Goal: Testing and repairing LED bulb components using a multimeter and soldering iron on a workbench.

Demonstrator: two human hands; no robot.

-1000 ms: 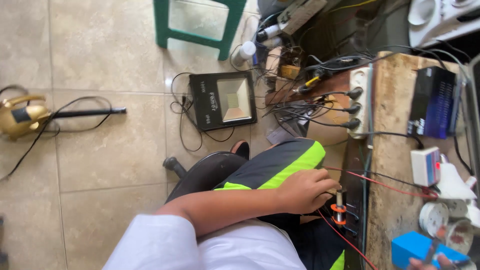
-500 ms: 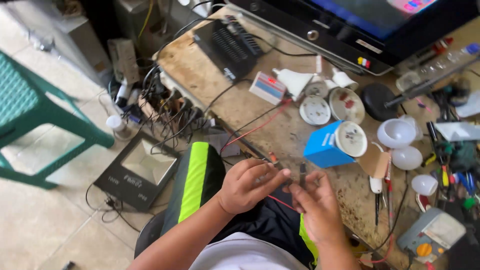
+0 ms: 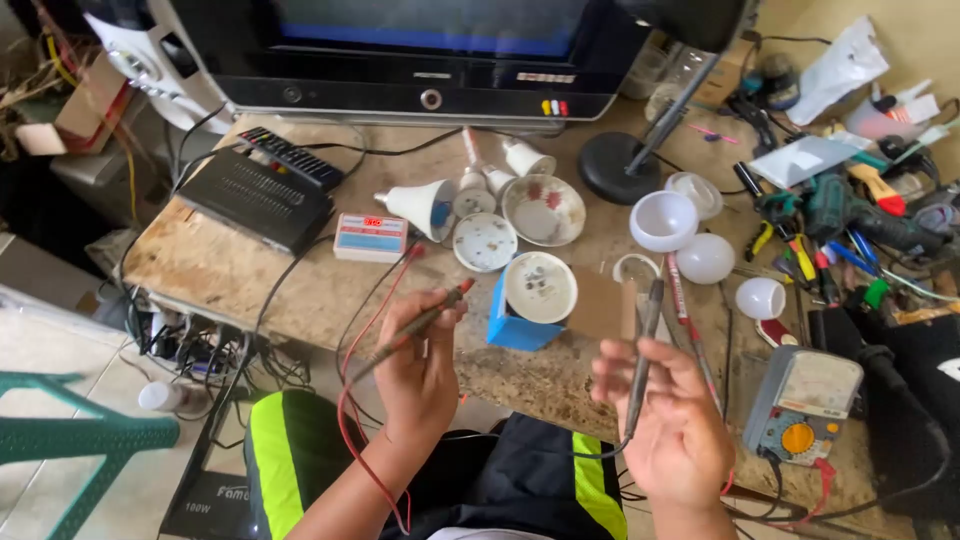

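left hand [image 3: 415, 375]: clenched round red probe [image 3: 425, 322], tip angled up-right toward blue box [image 3: 512, 328]
right hand [image 3: 672, 430]: fingers curled round black probe [image 3: 643, 350], held near upright, tip up
red lead [image 3: 365, 400]: ran from red probe down past left wrist, looped over lap
black lead [image 3: 600, 450]: curved off black probe's lower end toward lap
both probes: above bench's [image 3: 220, 275] front edge, well apart, touching nothing on it
blue box: sat between the two hands, round LED board [image 3: 540, 287] on top
multimeter [image 3: 803, 405]: lay on bench just right of right hand, orange dial facing up
bulb parts: white housings [image 3: 425, 205] and LED discs [image 3: 485, 242] lay behind blue box; loose domes [image 3: 664, 220] to right
small tester [image 3: 371, 237]: white box with red label, beside black set-top box [image 3: 255, 200]
TV [image 3: 420, 50]: stood at bench's back edge
right side: tools and screwdrivers [image 3: 810, 260] in a heap
lap: black trousers with yellow-green stripes [image 3: 280, 450], under both hands
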